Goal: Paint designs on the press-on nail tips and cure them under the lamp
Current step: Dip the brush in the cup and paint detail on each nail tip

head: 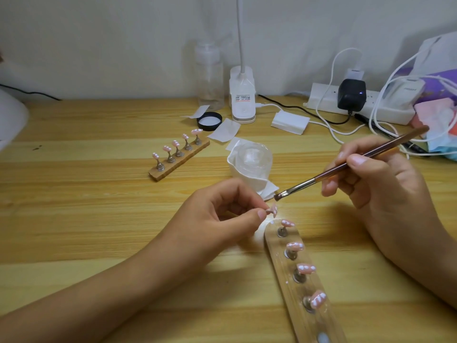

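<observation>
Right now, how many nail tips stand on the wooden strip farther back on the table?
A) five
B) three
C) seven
A: five pink nail tips, each on its own small metal stand, sit in a single row along the far wooden holder.

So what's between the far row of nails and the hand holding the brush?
In the head view, a small clear glass dish sits on crumpled white paper between the far nail stand and the right hand, touching neither.
</observation>
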Motion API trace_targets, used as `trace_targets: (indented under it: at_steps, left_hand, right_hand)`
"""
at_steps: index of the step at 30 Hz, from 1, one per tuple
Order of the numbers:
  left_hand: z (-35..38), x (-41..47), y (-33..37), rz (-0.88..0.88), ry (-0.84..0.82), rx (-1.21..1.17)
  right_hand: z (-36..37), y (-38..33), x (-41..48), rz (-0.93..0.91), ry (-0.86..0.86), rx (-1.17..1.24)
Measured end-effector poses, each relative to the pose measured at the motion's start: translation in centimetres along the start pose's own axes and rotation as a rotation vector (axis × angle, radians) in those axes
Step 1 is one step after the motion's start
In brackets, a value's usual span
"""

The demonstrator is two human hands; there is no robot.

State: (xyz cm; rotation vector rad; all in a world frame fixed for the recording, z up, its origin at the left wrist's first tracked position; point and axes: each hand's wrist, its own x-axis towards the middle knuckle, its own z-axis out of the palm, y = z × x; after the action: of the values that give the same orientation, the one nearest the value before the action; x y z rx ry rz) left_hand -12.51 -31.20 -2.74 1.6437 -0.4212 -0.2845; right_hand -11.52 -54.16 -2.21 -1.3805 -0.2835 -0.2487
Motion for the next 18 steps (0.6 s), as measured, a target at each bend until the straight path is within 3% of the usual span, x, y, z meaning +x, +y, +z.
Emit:
trace_targets:
  at_steps: [7, 12, 18]
  left_hand:
    - [0.00, 0.07, 0.14, -0.003, -0.007, -0.038]
    - [0.15, 0.06, 0.40, 0.007, -0.004, -0.095]
    - [0.28, 0.02, 0.66, 0.011, 0.051, -0.087]
  right_hand:
    - [-0.03, -0.20, -0.16, -0.030, -0.131, 0.002]
    - [-0.23, 0.08, 0.03, -0.051, -0.028, -0.080]
    - [-0.65, -0.07, 0.11, -0.077, -0.033, 0.022]
